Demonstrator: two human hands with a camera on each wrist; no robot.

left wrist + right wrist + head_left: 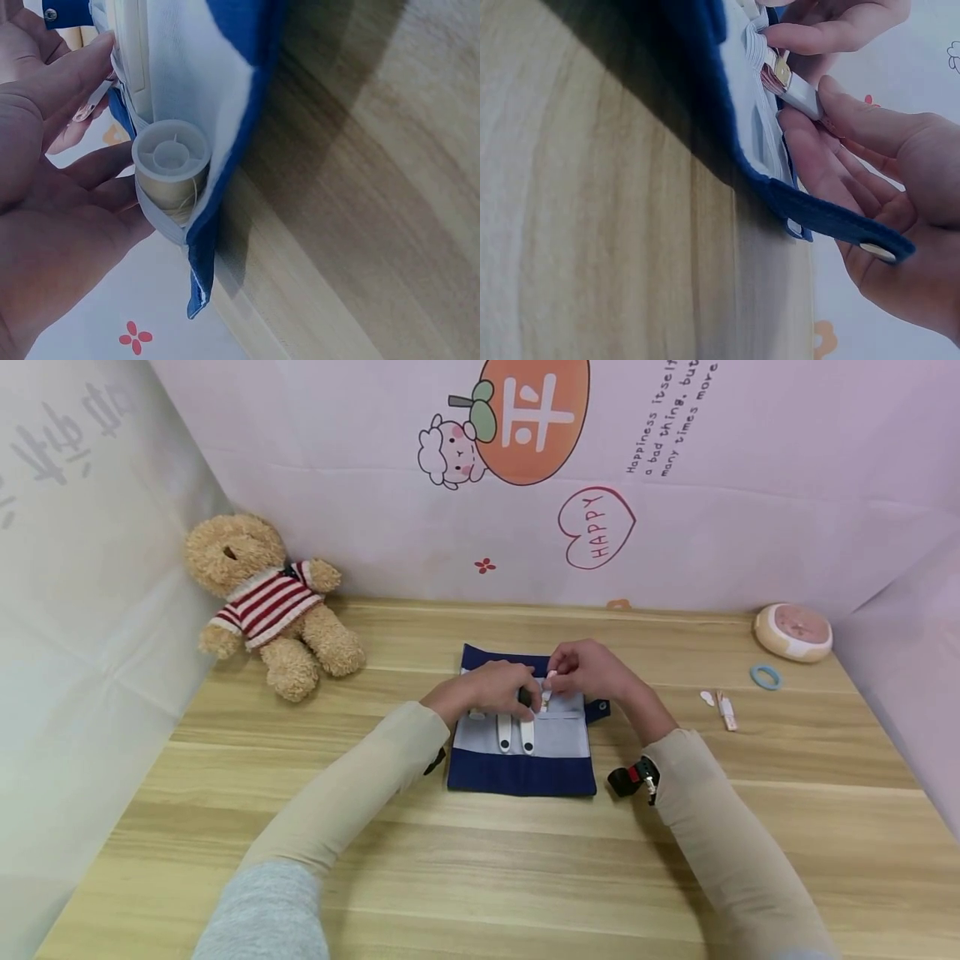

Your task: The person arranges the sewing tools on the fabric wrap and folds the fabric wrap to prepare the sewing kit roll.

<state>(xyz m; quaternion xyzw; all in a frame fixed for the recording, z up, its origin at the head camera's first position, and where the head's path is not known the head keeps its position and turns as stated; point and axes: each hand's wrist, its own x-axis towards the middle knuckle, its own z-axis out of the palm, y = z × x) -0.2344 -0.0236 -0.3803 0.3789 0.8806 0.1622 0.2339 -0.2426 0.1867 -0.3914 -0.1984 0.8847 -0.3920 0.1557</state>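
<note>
A blue pouch with a pale lining lies unfolded on the table. My right hand pinches a small white piece with a gold-coloured part, its end at the elastic band in the right wrist view. Beside it, my left hand reaches over the pouch, fingertips touching the band; its fingers look relaxed in the left wrist view. Two white-handled tools lie side by side under the left hand. A thread spool sits in the band near the pouch's edge.
A teddy bear leans at the back left. Toward the right are a small white item, a slim patterned piece, a blue ring and a round clock-like object. The pouch's snap strap sticks out right.
</note>
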